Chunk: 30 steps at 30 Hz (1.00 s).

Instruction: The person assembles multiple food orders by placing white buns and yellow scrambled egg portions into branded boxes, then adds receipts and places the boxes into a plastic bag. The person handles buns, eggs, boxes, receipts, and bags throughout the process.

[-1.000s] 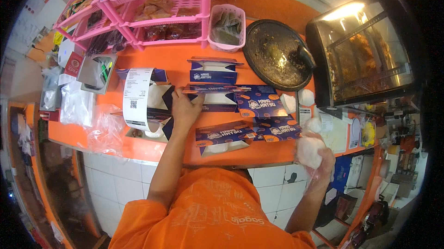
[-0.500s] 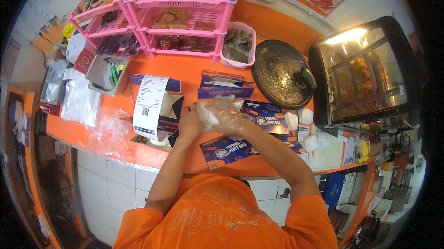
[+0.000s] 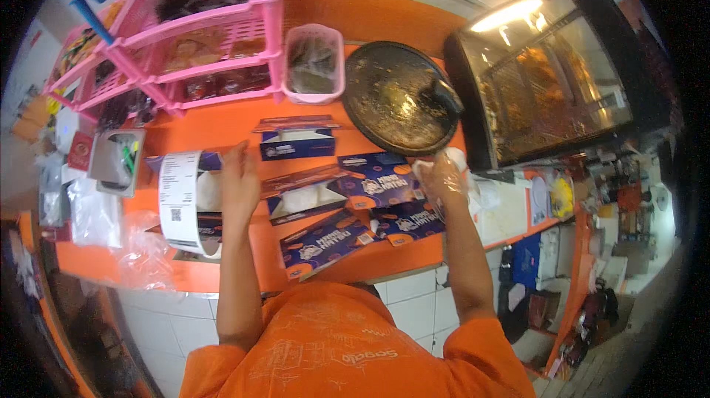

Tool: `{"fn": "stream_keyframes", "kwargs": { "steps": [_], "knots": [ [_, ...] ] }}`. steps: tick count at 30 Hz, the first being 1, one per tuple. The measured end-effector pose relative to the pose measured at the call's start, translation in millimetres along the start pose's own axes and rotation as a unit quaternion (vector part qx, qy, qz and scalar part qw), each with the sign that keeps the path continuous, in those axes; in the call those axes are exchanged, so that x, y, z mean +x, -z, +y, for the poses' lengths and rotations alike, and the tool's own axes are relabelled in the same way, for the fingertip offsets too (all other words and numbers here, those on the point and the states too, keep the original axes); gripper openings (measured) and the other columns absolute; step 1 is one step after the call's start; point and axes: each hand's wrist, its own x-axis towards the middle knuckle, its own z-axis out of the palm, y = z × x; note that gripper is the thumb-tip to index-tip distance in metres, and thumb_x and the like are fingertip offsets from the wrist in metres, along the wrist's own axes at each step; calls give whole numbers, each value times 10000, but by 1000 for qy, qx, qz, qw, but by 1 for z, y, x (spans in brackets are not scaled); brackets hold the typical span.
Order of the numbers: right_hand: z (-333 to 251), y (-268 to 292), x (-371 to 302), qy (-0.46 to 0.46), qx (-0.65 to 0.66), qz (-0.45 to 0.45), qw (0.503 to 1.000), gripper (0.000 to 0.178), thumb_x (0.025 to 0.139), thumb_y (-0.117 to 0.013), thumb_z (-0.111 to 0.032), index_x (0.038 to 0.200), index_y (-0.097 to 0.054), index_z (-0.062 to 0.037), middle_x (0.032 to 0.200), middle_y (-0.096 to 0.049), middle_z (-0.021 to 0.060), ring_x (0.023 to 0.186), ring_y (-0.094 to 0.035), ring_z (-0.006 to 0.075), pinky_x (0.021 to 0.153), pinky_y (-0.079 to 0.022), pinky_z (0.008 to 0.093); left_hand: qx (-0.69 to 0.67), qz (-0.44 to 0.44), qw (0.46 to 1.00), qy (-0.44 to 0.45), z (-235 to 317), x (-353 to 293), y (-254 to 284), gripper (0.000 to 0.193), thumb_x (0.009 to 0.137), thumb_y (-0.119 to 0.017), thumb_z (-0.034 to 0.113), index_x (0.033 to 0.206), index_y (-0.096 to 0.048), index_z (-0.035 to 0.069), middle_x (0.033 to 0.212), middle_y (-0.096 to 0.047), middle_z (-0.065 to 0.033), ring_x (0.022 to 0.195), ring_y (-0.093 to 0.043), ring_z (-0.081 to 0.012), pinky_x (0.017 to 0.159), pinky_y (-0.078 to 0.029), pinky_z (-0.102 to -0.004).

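My left hand (image 3: 240,182), bare and with fingers stretched forward, hovers between a box under a long paper receipt (image 3: 179,194) and an open dark-blue box (image 3: 285,213). Inside that open box lies a white wrapped bundle (image 3: 302,199). To the right, my right hand (image 3: 445,182) wears a clear plastic glove and has its fingers closed over a white wrapped bundle (image 3: 454,156); the fingertips are blurred. Another open blue box (image 3: 297,148) stands farther back. Printed blue boxes (image 3: 322,244) lie in front of and beside the middle one.
A black stone mortar (image 3: 396,102) with a pestle sits at the back, beside a lit glass food warmer (image 3: 547,87). Pink tiered racks (image 3: 214,13) and a pink basket (image 3: 314,91) stand back left. A metal tray (image 3: 111,165) and clear plastic bags (image 3: 144,254) are at left.
Both hands have left the bundle in the middle box. My right hand has moved right to the white bundles; my left hand has lifted away to the left. The view has shifted right.
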Motion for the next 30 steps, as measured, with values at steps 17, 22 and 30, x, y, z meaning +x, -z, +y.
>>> {"fn": "stream_keyframes", "kwargs": {
  "steps": [17, 22, 30],
  "knots": [
    [-18, 56, -40, 24, 789, -293, 540, 589, 933, -611, -500, 1286, -572, -31, 1259, -633, 289, 1098, -684, 385, 810, -634, 480, 220, -197, 947, 126, -76, 114, -79, 1034, 824, -655, 709, 1426, -449, -106, 1270, -671, -264, 1143, -671, -409, 1002, -526, -452],
    [-125, 16, -31, 98, 642, -447, 615, 518, 880, -739, -298, 1312, -583, -58, 1213, -656, 211, 1025, -700, 343, 847, -627, 509, 293, -199, 928, 114, -57, 108, -84, 886, 889, -648, 508, 1476, -358, -89, 1254, -658, -310, 1153, -657, -443, 1008, -517, -478],
    [-238, -83, 85, 223, 89, -268, 933, 438, 747, -712, -202, 1119, -667, 25, 1079, -668, 143, 859, -663, 268, 783, -572, 430, 274, -195, 931, 143, -32, 96, -73, 679, 911, -578, 234, 1499, -346, -15, 1281, -620, -348, 1205, -620, -470, 1023, -505, -512]
  ]
}}
